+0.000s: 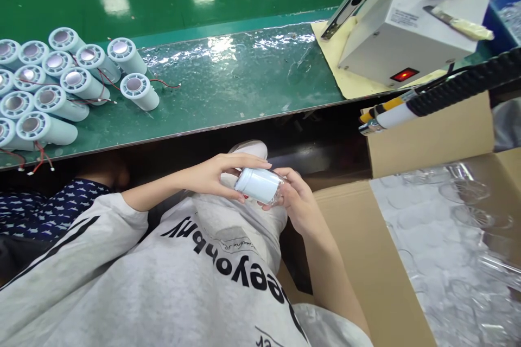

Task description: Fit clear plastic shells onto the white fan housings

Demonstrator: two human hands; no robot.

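Observation:
Over my lap, both hands hold a light-blue cylinder (259,185) lying on its side. My left hand (214,174) has its thumb and fingers around the cylinder's left end. At the other end, the fingers of my right hand (296,198) grip a clear plastic cover (279,188) that fits over at least part of the cylinder. A bit of red shows under the cylinder near my left fingertips. How far the cover reaches along the body is hard to see.
Several similar light-blue cylinders (140,93) with thin wires stand on the green bench (244,81). To the right are a white machine (407,27) with a lit red switch, a hanging tool (385,119) on a coiled black cord, and a cardboard box (354,238) of clear plastic parts (468,260).

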